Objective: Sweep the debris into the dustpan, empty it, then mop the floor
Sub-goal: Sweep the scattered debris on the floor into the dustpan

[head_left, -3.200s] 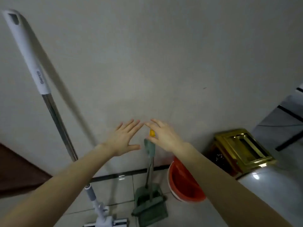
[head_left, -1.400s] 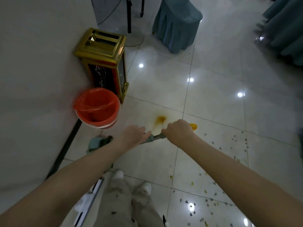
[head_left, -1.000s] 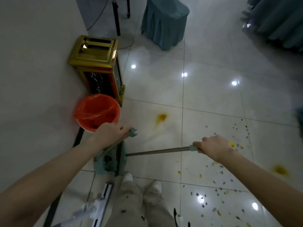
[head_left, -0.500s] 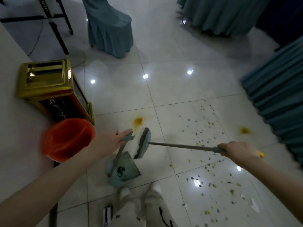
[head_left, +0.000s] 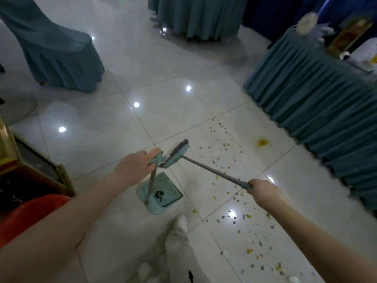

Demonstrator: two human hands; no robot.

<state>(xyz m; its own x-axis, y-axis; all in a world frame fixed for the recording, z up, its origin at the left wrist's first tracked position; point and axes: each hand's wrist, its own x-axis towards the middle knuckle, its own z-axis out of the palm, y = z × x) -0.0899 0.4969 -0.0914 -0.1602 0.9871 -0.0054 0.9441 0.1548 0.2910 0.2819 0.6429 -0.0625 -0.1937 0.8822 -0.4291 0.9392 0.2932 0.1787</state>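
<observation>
Glossy pale floor tiles [head_left: 167, 64] run between teal-draped tables [head_left: 318, 103] and a covered chair [head_left: 59, 56].

Progress: of the 3 stages, stage 1 is judged barely begun. The debris [head_left: 248, 250], small grey and yellow bits, lies scattered over the tiles on the person's right, from near the closest draped table down to the bottom edge of view. None of it is gathered. 1 yellow stain [head_left: 262, 142] marks the floor near the table skirt, so mopping is outstanding, and no mop is in view. The dustpan [head_left: 167, 193] stands on the floor just ahead of the person's shoes. It holds 1 small dark clump by its comb and otherwise looks unfilled, so emptying is not yet due. A red bin [head_left: 26, 217] sits at the left edge.

Hands: the left hand [head_left: 134, 168] grasps the top of the dustpan's upright handle, fingers curled round the grip, arm extended forward. The right hand [head_left: 263, 190] is clenched round the broom [head_left: 212, 170] shaft at its teal end grip, arm reaching forward and right. The broom head [head_left: 176, 153] appears held off the floor, tilted, just beside the left fingers.

Judgement: both tools are in position and the first stroke is pending.
</observation>
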